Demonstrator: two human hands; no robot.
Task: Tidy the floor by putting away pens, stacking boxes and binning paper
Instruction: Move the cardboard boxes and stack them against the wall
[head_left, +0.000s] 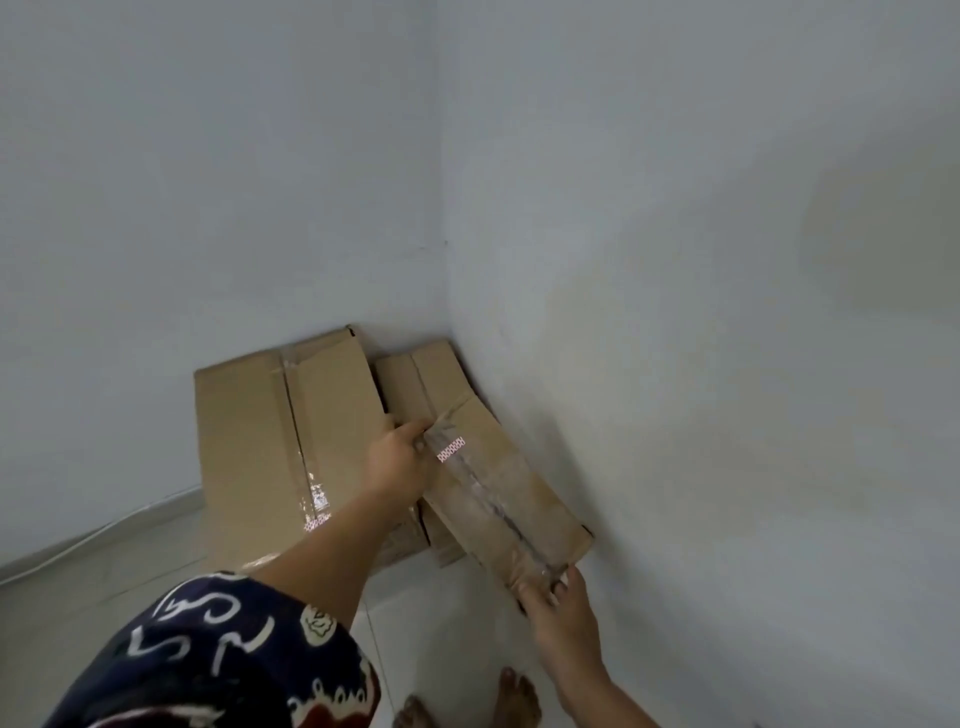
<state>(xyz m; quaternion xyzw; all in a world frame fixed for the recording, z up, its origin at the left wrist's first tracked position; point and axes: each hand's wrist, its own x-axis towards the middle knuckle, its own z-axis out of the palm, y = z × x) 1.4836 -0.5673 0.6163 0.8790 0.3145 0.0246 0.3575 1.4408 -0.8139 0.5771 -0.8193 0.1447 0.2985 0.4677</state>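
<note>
Head view: long taped box (498, 499) held tilted above a smaller box (415, 384) in the room corner, beside a large box (275, 441) against the wall; left hand (397, 460) gripping its far end, fingers curled over the edge; right hand (553, 605) pinching its near end, fingers spread; bare feet (514, 693) on tiled floor (104, 597).

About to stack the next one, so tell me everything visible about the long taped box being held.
The long box is brown cardboard, narrow and closed, with clear tape along its top seam and a small red-and-white label. It lies tilted over other boxes in the wall corner. The left hand grips its far end and the right hand its near end.
</note>
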